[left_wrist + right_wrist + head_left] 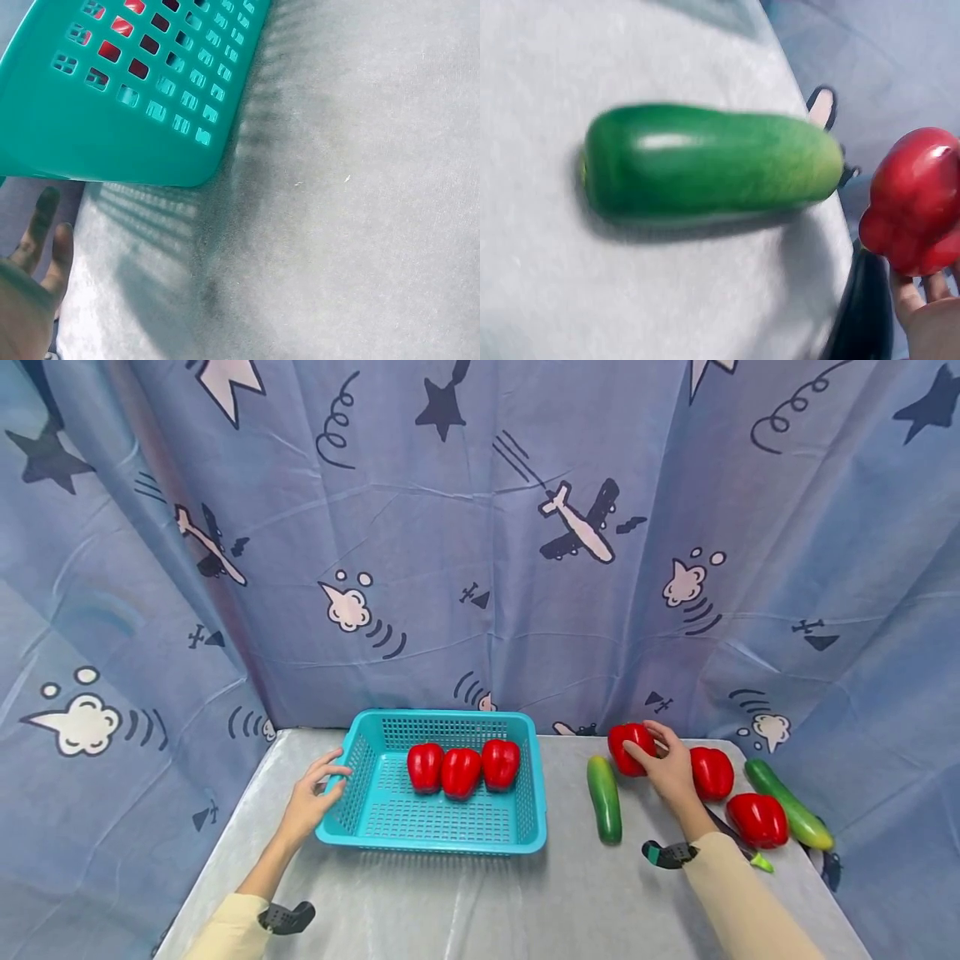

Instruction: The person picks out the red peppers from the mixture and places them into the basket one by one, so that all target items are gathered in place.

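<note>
My right hand (pixel 670 774) grips a red bell pepper (pixel 624 748) near the back edge of the table, thumb on one side and fingers on the other. The right wrist view shows this bell pepper (pixel 915 199) raised above the table. Left of that hand lies a green cucumber (pixel 604 800), seen large in the right wrist view. My left hand (pixel 311 795), its fingers spread and holding nothing, is beside the left rim of a turquoise plastic basket (pixel 431 842). Whether it touches the rim I cannot tell. Three red bell peppers (pixel 461 773) sit inside the basket.
Right of my right hand lie two more red bell peppers (pixel 757 820), a dark eggplant with a green stem (pixel 761 862), partly hidden, and another cucumber (pixel 791 806) by the right edge. A blue patterned curtain (pixel 450 568) hangs behind the grey-white table (pixel 420 910).
</note>
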The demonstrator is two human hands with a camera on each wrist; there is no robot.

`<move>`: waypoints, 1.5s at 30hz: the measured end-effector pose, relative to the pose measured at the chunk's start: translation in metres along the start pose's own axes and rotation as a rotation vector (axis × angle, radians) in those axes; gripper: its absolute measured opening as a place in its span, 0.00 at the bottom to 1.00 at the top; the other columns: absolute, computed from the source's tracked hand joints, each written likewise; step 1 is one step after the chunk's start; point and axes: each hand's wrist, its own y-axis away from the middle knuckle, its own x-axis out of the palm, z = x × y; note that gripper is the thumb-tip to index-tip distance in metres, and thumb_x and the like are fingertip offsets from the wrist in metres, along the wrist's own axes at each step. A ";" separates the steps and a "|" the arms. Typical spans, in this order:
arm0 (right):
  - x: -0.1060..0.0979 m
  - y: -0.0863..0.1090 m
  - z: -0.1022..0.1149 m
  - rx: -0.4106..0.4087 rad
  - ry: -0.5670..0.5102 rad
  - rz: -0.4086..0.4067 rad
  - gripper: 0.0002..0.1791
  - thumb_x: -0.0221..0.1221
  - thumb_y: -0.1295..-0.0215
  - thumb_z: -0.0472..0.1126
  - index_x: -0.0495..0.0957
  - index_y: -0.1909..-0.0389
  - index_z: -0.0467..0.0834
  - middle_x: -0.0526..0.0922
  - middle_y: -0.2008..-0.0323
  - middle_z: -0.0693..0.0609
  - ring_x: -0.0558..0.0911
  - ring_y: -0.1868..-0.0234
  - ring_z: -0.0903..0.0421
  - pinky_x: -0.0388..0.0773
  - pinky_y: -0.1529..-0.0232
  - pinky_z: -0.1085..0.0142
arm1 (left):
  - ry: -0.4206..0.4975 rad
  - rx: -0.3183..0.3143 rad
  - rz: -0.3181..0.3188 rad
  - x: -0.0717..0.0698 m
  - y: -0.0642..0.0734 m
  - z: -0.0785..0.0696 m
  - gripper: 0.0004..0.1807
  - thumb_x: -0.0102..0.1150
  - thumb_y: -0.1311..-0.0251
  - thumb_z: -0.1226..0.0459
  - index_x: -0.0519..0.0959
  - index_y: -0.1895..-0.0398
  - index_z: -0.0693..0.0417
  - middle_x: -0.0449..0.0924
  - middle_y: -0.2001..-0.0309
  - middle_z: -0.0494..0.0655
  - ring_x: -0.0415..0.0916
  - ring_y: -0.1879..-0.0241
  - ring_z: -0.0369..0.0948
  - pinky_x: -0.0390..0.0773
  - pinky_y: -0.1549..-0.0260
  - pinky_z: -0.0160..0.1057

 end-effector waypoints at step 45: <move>0.080 0.070 0.096 0.115 -0.521 0.417 0.34 0.63 0.28 0.41 0.62 0.25 0.50 0.62 0.30 0.40 0.65 0.34 0.36 0.79 0.52 0.43 | -0.010 -0.006 -0.026 0.003 0.002 -0.020 0.11 0.58 0.35 0.80 0.79 0.51 0.73 0.65 0.31 0.69 0.61 0.32 0.64 0.73 0.52 0.37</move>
